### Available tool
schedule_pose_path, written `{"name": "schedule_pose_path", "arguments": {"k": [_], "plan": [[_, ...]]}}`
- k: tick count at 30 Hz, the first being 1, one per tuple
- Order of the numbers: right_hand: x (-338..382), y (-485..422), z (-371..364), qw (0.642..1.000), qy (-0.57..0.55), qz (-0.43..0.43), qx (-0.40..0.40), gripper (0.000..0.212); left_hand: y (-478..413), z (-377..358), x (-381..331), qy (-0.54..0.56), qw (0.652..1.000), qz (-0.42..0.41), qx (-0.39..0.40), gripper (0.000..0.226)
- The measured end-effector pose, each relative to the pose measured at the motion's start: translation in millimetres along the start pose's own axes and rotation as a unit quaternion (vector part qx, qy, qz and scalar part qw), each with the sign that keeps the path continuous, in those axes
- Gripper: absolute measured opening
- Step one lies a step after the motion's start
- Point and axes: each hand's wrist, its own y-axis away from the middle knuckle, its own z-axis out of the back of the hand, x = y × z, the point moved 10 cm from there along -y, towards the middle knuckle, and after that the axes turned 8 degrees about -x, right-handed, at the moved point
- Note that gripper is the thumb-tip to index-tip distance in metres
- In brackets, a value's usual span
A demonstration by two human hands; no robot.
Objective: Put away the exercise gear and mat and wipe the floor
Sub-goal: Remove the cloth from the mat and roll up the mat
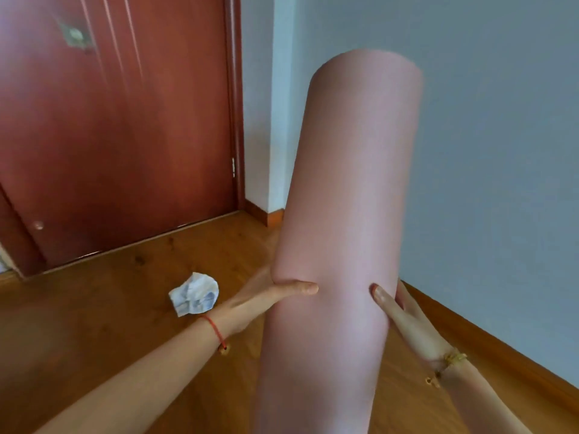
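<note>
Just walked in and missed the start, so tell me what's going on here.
A person is holding a rolled pink mat nearly upright, leaning slightly, clasped between the left hand and the right hand, with the thumbs pressed into its front. It stands close to the grey wall; its lower end is out of view. A crumpled white wad lies on the wooden floor in front of the closed door, untouched.

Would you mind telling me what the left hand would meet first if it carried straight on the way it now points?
The mat: the left hand grips its side, so it would press straight into the roll. Past that, probably the wall, though depth is unclear.
</note>
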Motion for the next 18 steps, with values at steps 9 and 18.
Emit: {"name": "schedule_pose_path", "arguments": {"k": [9, 18], "plan": [[26.1, -47.6, -212.7, 0.984, -0.024, -0.009, 0.177, 0.087, 49.3, 216.8, 52.6, 0.048, 0.979, 0.084, -0.179, 0.087], [68.8, -82.4, -443.8, 0.970, -0.040, -0.045, 0.237, 0.077, 87.4, 437.7, 116.9, 0.123, 0.939, 0.145, -0.287, 0.084]]}}
